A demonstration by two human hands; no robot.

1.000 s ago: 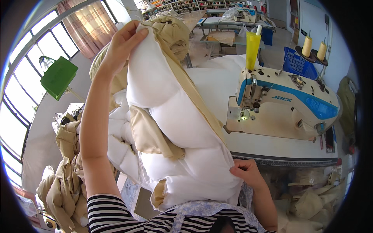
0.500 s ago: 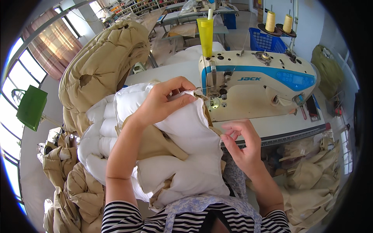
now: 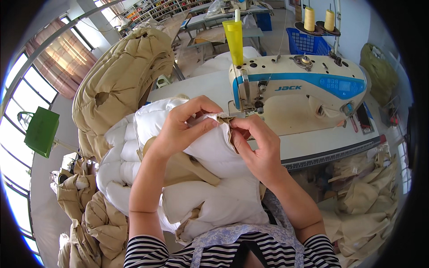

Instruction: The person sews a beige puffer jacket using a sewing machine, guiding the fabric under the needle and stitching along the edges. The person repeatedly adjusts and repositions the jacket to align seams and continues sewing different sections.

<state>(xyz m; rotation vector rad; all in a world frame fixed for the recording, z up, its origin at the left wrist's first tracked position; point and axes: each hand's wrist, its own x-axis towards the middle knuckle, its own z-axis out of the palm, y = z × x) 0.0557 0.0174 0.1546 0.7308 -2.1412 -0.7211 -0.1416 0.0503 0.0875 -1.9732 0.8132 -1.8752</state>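
While left grip (image 3: 184, 126) pinches padded fabric (image 3: 219, 156), right grip (image 3: 261, 149) pinches edge (image 3: 231, 140)

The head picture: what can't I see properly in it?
All in the head view:
Left hand: some fingertips hidden behind its thumb.
White padding: underside hidden by its top.
Sewing machine: needle too small to make out.
Far shelf: things on it too small to name.

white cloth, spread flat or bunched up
Bunched up: the white cloth lies in puffy folds, its edge pinched by the left hand and right hand.
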